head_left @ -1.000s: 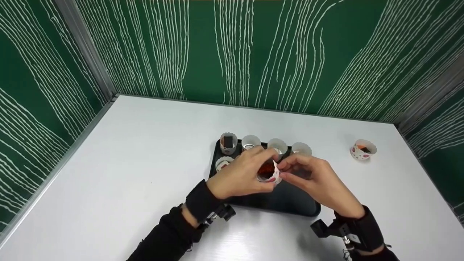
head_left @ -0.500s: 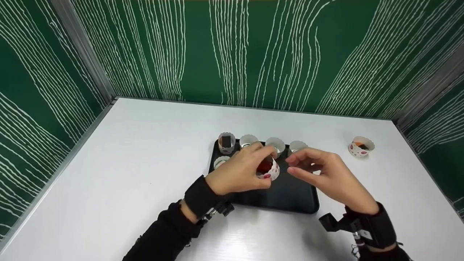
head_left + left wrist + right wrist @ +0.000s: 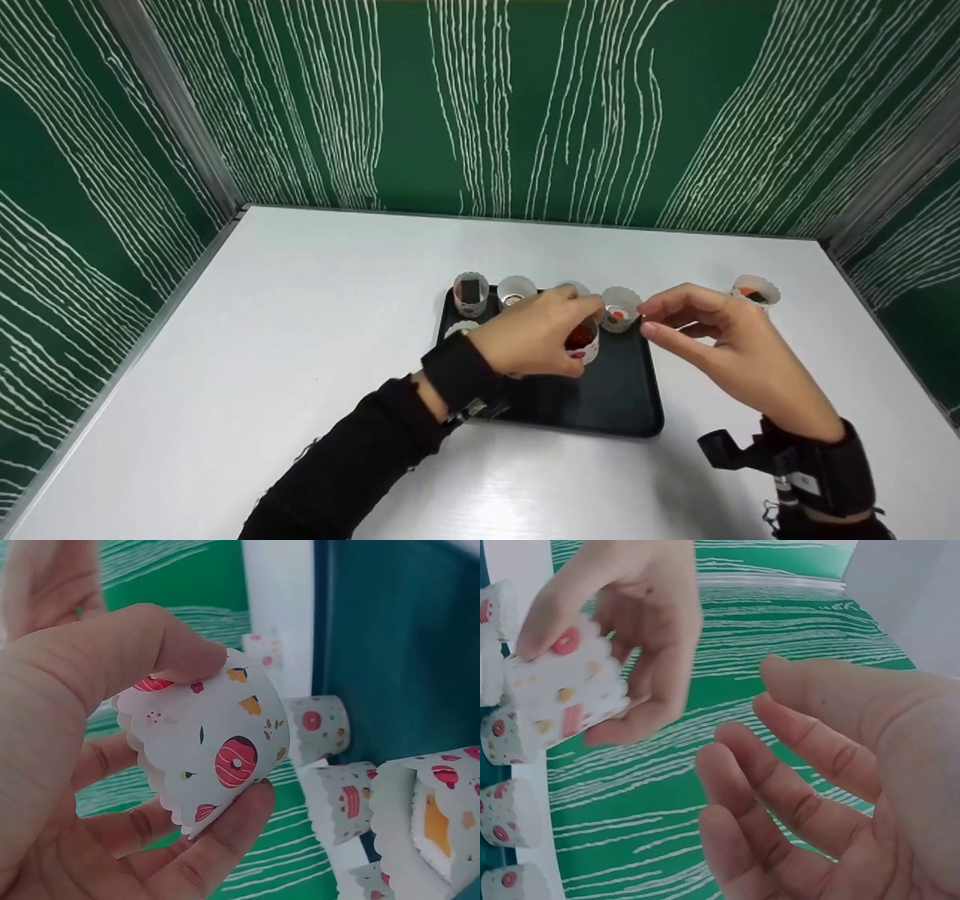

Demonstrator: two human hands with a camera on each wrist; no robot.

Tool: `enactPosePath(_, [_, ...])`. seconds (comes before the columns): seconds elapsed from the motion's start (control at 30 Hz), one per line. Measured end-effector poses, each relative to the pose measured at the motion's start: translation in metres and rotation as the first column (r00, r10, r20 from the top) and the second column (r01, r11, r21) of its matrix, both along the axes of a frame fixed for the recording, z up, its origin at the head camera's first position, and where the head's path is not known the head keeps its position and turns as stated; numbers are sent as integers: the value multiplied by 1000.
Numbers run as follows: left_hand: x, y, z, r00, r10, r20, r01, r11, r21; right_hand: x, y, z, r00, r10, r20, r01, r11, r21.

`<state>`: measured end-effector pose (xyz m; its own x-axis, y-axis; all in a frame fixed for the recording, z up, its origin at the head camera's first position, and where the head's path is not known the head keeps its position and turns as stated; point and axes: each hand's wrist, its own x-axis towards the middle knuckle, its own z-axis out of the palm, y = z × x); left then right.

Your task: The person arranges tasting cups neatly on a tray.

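Observation:
My left hand pinches a paper baking cup between thumb and fingers, above the black tray. The cup is white with a scalloped rim and printed doughnuts and leaves. Something dark red shows inside it in the head view. It is tilted in the left wrist view, thumb on one side and fingertips on the other. My right hand hangs off the tray's right edge, its fingers loosely bent with nothing between them. In the right wrist view those fingers are apart from the cup.
Along the tray's back edge stand several similar cups, one with a black piece and one with a red-orange bit. Another cup sits on the white table at the far right. Green walls rise behind.
My right hand has let go of the cup's rim and moved away to the right. My left hand has carried the cup a little to the right over the tray.

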<state>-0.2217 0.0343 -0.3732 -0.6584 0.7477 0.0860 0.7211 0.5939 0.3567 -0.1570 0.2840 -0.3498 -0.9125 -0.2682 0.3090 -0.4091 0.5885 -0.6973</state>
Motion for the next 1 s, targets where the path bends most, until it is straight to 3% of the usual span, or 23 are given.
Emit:
enactPosePath(0.23, [-16, 24, -5, 1000, -6, 13, 8, 990, -139, 4, 13, 6, 997, -67, -37, 68, 998, 8])
enactPosePath(0.43, [-25, 38, -15, 1000, -26, 9, 28, 981, -190, 5, 17, 10, 995, -86, -45, 86, 996, 5])
enactPosePath(0.73, [-26, 48, -36, 999, -47, 14, 49, 967, -251, 9, 28, 9, 994, -112, -18, 112, 994, -13])
enactPosePath(1.0, [-24, 50, -43, 998, -57, 2, 55, 955, -291, 10, 31, 8, 993, -120, -21, 120, 993, -2])
